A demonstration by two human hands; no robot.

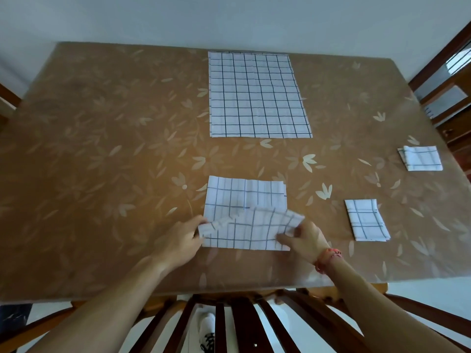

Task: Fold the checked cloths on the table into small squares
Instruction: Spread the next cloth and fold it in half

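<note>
While the left hand and right hand each pinch a near corner of the checked cloth, it lies just ahead on the table, its long axis running left to right. The lifted near edge likely folds away toward the far edge.

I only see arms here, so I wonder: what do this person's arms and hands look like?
Two bare forearms, no sleeves or gloves in view. Nothing is worn on the left hand or wrist; the right hand has a red-pink cord bracelet at its wrist.
</note>
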